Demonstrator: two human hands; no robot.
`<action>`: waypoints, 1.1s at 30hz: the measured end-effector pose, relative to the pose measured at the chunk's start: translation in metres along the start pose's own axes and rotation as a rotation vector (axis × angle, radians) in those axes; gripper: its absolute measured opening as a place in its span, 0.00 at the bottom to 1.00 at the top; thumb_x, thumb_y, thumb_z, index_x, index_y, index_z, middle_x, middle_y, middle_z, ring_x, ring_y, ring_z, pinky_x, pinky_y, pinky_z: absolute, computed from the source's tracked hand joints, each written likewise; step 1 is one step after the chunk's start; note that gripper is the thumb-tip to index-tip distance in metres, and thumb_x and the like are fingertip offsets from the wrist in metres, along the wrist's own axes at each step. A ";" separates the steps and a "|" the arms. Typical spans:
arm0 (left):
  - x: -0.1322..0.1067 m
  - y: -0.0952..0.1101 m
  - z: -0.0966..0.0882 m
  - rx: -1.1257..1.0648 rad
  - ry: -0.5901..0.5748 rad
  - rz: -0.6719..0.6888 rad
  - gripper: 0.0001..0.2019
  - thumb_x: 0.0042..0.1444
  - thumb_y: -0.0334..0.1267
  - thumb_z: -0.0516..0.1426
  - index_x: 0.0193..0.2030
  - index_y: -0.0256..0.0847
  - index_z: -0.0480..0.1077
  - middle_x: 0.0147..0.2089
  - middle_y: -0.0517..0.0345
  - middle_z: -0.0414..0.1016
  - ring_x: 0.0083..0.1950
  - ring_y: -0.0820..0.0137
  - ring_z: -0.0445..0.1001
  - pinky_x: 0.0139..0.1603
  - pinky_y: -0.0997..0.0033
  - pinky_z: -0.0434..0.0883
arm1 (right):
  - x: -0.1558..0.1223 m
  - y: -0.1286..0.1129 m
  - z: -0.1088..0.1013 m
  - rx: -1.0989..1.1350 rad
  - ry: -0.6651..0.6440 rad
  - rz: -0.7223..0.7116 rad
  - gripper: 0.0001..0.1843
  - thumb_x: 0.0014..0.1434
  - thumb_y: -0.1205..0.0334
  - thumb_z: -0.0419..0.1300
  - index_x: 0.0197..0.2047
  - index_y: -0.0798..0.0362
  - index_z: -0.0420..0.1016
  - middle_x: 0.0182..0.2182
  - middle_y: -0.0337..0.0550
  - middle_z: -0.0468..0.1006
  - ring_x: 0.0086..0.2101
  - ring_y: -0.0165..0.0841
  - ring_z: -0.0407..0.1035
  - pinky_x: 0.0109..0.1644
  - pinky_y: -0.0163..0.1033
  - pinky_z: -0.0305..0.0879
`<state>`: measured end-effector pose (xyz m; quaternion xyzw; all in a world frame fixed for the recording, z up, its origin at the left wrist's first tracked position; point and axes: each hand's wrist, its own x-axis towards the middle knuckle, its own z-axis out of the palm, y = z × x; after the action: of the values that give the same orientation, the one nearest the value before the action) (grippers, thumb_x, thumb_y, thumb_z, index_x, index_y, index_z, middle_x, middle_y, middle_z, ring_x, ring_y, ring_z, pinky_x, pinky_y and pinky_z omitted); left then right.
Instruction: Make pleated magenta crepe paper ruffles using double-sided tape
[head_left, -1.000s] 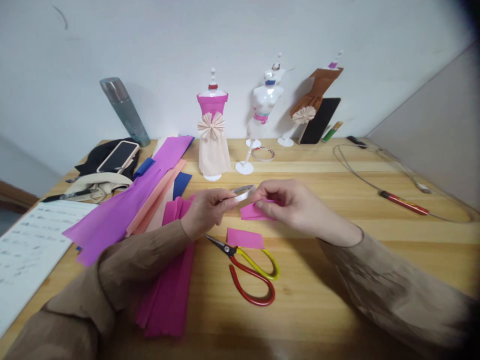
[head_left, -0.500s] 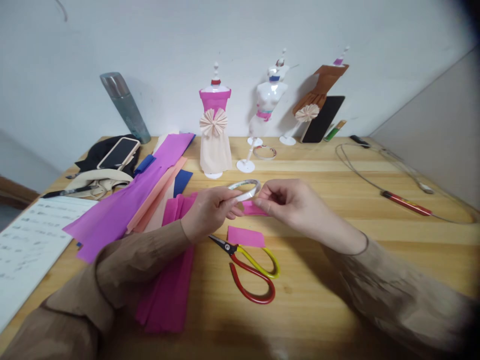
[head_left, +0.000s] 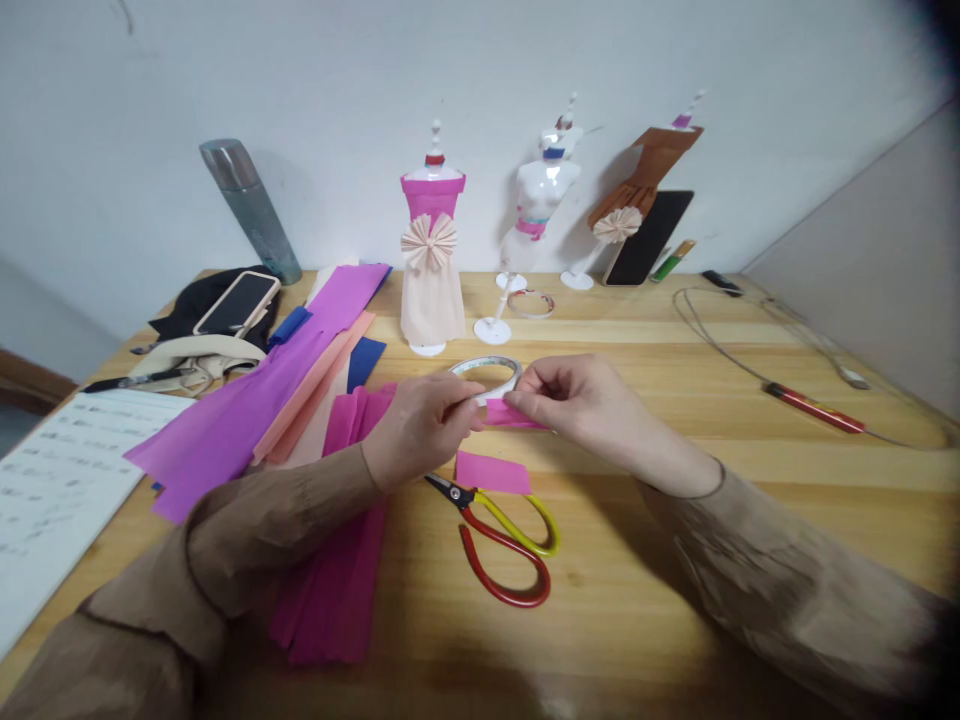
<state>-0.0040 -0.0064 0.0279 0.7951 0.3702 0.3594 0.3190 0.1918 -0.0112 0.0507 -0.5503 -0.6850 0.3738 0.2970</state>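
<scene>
The roll of tape point(head_left: 511, 383) is a slim, whitish ring with a wide open middle; it is tipped so that its opening shows as a flattened oval, with faint printing along the inner wall; the left hand point(head_left: 421, 425) grips its near left edge between thumb and fingers, up off the desk point(head_left: 637, 600); its right edge meets the right hand point(head_left: 585, 405) at the fingertips, though whether they pinch a loose end is too small to tell; just below the ring shows a bright pink strip point(head_left: 516, 413), lying crosswise, its right part hidden behind the right hand.
</scene>
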 end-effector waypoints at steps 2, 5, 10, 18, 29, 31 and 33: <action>0.000 0.001 -0.001 0.029 0.010 0.019 0.11 0.56 0.29 0.52 0.35 0.37 0.76 0.30 0.54 0.78 0.28 0.73 0.75 0.29 0.76 0.73 | 0.000 0.000 0.000 0.012 -0.005 0.001 0.17 0.50 0.51 0.61 0.20 0.53 0.65 0.18 0.36 0.61 0.21 0.26 0.53 0.23 0.34 0.49; 0.001 0.002 -0.002 0.049 0.003 0.015 0.11 0.56 0.28 0.51 0.34 0.37 0.76 0.30 0.54 0.78 0.28 0.73 0.74 0.30 0.76 0.72 | -0.002 -0.002 0.001 0.039 -0.026 -0.011 0.17 0.50 0.50 0.61 0.20 0.52 0.65 0.18 0.36 0.62 0.21 0.26 0.54 0.23 0.34 0.50; 0.002 0.001 -0.003 0.057 -0.026 -0.009 0.11 0.56 0.28 0.51 0.30 0.39 0.75 0.30 0.56 0.78 0.30 0.72 0.75 0.31 0.75 0.71 | -0.006 -0.006 0.002 0.023 -0.016 -0.035 0.18 0.50 0.50 0.61 0.19 0.52 0.64 0.18 0.37 0.63 0.21 0.26 0.54 0.23 0.34 0.49; 0.002 0.003 -0.003 0.088 -0.022 -0.009 0.10 0.57 0.30 0.52 0.30 0.37 0.75 0.29 0.56 0.76 0.28 0.73 0.74 0.28 0.78 0.69 | -0.003 -0.003 0.002 0.012 0.019 -0.016 0.16 0.50 0.51 0.61 0.20 0.53 0.67 0.18 0.37 0.63 0.21 0.27 0.55 0.23 0.34 0.50; 0.006 0.003 -0.001 -0.298 0.025 -0.288 0.07 0.54 0.34 0.55 0.30 0.35 0.73 0.25 0.58 0.73 0.29 0.70 0.78 0.28 0.77 0.74 | 0.002 0.002 -0.007 0.435 -0.166 0.099 0.22 0.47 0.44 0.67 0.27 0.55 0.69 0.16 0.32 0.64 0.15 0.21 0.52 0.17 0.32 0.44; 0.007 0.006 -0.004 -0.351 0.006 -0.336 0.09 0.54 0.35 0.54 0.27 0.35 0.72 0.24 0.58 0.73 0.29 0.72 0.76 0.30 0.76 0.75 | 0.004 0.004 -0.006 0.437 -0.176 0.098 0.22 0.46 0.44 0.67 0.28 0.55 0.70 0.16 0.32 0.64 0.15 0.21 0.52 0.17 0.31 0.45; 0.006 0.009 -0.007 -0.352 -0.032 -0.319 0.11 0.55 0.37 0.54 0.25 0.35 0.72 0.25 0.58 0.73 0.29 0.73 0.75 0.31 0.76 0.75 | 0.005 0.003 -0.004 0.388 -0.169 0.079 0.20 0.48 0.46 0.67 0.28 0.55 0.70 0.17 0.32 0.64 0.16 0.21 0.52 0.18 0.31 0.46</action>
<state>-0.0037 -0.0041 0.0409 0.6641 0.4178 0.3509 0.5111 0.1955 -0.0052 0.0498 -0.4758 -0.6008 0.5547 0.3240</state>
